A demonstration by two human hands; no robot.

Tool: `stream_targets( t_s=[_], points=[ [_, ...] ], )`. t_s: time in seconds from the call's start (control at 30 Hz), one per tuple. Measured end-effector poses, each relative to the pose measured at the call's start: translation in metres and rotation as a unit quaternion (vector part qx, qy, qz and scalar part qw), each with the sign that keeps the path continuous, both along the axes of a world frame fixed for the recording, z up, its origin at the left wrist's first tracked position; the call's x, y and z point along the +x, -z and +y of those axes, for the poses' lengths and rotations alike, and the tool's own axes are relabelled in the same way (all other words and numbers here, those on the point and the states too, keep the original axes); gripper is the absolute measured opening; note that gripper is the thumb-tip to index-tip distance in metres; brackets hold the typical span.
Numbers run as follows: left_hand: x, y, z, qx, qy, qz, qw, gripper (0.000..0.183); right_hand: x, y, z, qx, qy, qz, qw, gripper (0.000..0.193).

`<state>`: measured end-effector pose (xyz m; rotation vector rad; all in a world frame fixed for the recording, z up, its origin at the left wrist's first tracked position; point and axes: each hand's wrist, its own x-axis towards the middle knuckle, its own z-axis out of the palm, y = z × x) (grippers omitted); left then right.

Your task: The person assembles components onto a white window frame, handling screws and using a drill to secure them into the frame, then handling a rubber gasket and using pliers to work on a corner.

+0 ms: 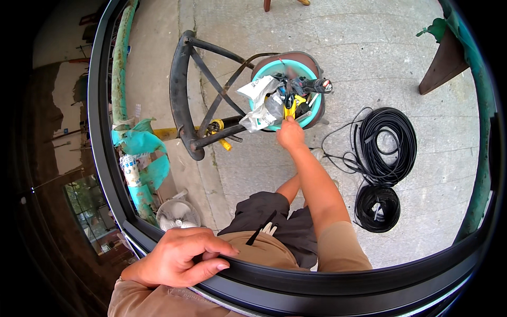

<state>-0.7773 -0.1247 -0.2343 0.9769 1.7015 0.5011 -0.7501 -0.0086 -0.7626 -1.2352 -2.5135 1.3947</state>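
My left hand grips the dark metal window frame that curves across the bottom of the view. My right hand reaches down to a teal bucket on the paved ground and closes on a yellow-handled tool sticking out of it. The bucket also holds a white plastic bag, a black tool with a red tip and other items. My legs in dark shorts show below.
A black curved metal frame with cross bars stands left of the bucket. Two coils of black cable lie on the pavement to the right. A small white fan and a green wrapped pipe are at left.
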Motion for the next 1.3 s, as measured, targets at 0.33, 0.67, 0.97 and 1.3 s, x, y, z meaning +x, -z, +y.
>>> stream_targets(
  t_s=[0.33,0.67,0.97,1.3],
  points=[
    [0.001,0.000,-0.001,-0.005,-0.006,-0.001,1.000,0.027,0.001,0.024,-0.019,0.057,-0.124,-0.144,0.980,0.030],
    [0.000,0.001,-0.002,0.000,0.000,0.000,1.000,0.028,0.006,0.005,-0.012,0.107,-0.070,-0.123,0.984,0.027],
    [0.001,0.000,-0.002,0.000,0.000,-0.003,1.000,0.028,0.004,0.009,-0.005,0.033,0.027,-0.016,0.999,0.023],
    [-0.001,0.000,0.001,-0.005,0.000,-0.004,1.000,0.028,-0.008,-0.027,0.016,0.072,0.203,0.076,0.974,0.019]
  ],
)
